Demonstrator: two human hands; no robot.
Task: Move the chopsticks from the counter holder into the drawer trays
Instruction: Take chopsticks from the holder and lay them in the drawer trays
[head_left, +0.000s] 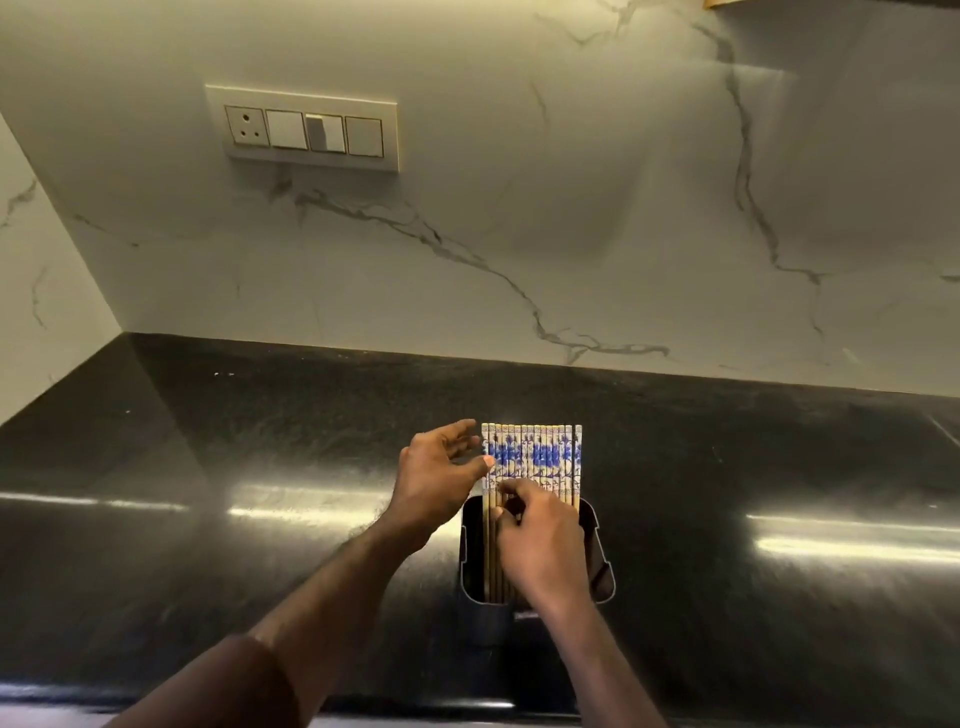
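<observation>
Two bare arms reach in from the near edge, and the left one has a brown sleeve at the bottom. They stretch over a shiny black desk. A black holder stands on the desk, a bit right of the middle. The chopsticks stand in it in a neat row, side by side. Their tops are white with blue flowers and stick up past the far rim of the holder.

The right hand is over the holder. Its fingers are curled and pinch some of the chopsticks near the middle of the sticks. The left hand is just left of the row. Its fingers are spread and loose, and its thumb touches the leftmost chopstick.

Past the desk is a white marble wall with grey lines. A switch plate with a socket sits on the wall, far and to the left.
</observation>
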